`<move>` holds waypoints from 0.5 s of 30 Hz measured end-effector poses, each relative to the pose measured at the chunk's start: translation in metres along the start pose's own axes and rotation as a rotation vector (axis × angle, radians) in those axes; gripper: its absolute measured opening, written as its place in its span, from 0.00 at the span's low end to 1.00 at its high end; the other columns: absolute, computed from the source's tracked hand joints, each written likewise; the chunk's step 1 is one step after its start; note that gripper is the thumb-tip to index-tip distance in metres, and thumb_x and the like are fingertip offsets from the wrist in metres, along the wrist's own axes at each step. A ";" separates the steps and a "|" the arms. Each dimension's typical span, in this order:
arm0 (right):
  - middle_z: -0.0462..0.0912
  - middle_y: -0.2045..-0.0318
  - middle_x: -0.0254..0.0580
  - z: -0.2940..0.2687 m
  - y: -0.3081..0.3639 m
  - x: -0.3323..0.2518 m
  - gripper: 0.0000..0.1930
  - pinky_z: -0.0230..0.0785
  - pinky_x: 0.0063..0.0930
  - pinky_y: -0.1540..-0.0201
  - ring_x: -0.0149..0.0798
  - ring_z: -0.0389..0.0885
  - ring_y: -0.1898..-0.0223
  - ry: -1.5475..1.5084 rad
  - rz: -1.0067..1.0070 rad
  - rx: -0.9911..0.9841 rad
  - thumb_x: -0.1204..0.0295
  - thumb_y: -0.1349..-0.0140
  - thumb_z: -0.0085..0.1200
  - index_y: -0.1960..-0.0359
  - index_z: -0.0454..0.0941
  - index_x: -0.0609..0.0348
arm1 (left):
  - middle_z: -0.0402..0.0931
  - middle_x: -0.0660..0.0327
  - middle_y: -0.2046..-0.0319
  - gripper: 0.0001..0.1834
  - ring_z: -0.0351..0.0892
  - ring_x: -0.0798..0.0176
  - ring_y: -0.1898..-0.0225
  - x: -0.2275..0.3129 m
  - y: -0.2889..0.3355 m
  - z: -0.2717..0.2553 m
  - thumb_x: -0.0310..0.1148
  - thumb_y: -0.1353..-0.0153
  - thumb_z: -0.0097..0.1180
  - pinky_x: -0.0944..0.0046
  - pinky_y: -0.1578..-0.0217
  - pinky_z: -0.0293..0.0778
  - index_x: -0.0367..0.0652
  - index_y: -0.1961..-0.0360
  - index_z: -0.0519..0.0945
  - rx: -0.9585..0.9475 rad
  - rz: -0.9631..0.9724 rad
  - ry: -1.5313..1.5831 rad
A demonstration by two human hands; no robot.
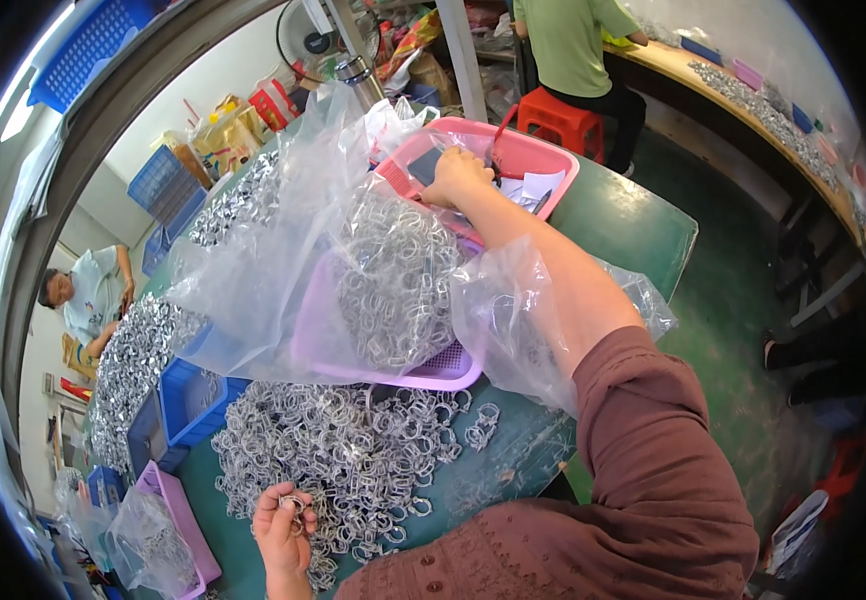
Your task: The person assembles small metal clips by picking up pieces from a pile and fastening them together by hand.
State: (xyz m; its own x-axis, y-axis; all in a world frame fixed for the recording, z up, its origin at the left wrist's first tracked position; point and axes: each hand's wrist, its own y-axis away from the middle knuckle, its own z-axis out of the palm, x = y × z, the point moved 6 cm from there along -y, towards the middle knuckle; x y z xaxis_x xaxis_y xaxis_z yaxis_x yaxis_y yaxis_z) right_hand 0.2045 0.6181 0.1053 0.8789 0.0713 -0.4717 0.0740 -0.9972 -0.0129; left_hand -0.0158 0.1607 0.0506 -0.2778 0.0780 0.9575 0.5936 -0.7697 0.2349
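My left hand [283,522] is closed in a pinch on a small metal ring piece [294,504], at the near edge of a loose pile of silvery ring-shaped metal pieces [338,455]. My right arm stretches far across the table, and my right hand [460,177] is over a pink basket [553,160]. Its fingertips are hidden, so what they grip, if anything, does not show. In that basket lie a dark flat object [423,166] and white papers [535,188]. Between my hands, a clear plastic bag [393,280] full of similar rings rests in a purple basket [443,376].
Another clear bag [513,320] lies under my right forearm. Blue bins [196,405] and a purple tray [181,530] stand at the left, beside more shiny metal pieces [138,360]. One person [93,290] works at the far left; another [573,50] sits on a red stool [561,118].
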 end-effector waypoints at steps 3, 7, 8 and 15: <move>0.69 0.49 0.48 0.002 -0.001 0.001 0.41 0.61 0.45 0.49 0.48 0.69 0.49 0.055 -0.022 -0.107 0.54 0.62 0.61 0.47 0.62 0.64 | 0.74 0.56 0.72 0.09 0.71 0.68 0.80 0.000 0.001 -0.001 0.25 0.43 0.45 0.74 0.83 0.66 0.40 0.60 0.70 -0.009 0.009 0.012; 0.76 0.58 0.52 0.000 -0.017 0.031 0.34 0.66 0.41 0.55 0.49 0.75 0.57 0.152 -0.069 -0.245 0.52 0.63 0.58 0.56 0.73 0.65 | 0.74 0.57 0.72 0.09 0.71 0.69 0.79 -0.001 -0.002 0.004 0.25 0.44 0.46 0.74 0.83 0.65 0.40 0.60 0.70 -0.052 0.012 0.011; 0.77 0.60 0.53 0.003 -0.011 0.020 0.33 0.67 0.38 0.56 0.48 0.76 0.58 0.192 -0.149 -0.317 0.51 0.63 0.58 0.59 0.75 0.66 | 0.74 0.57 0.72 0.09 0.71 0.69 0.79 -0.001 0.001 -0.001 0.25 0.44 0.46 0.74 0.83 0.65 0.40 0.60 0.70 -0.027 0.014 0.019; 0.78 0.67 0.56 -0.079 0.015 0.012 0.29 0.68 0.32 0.60 0.46 0.78 0.63 0.075 -0.290 -0.092 0.51 0.57 0.57 0.64 0.77 0.69 | 0.74 0.58 0.72 0.10 0.70 0.69 0.79 0.002 0.018 -0.015 0.26 0.43 0.44 0.73 0.82 0.64 0.40 0.59 0.71 -0.061 0.035 0.075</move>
State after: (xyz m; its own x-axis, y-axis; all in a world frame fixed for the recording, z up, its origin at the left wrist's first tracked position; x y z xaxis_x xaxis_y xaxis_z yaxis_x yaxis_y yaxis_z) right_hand 0.2533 0.6058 0.1688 0.8467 0.3577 -0.3938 0.3664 -0.9288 -0.0558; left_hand -0.0173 0.1371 0.0544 -0.3146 0.0046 0.9492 0.5578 -0.8082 0.1888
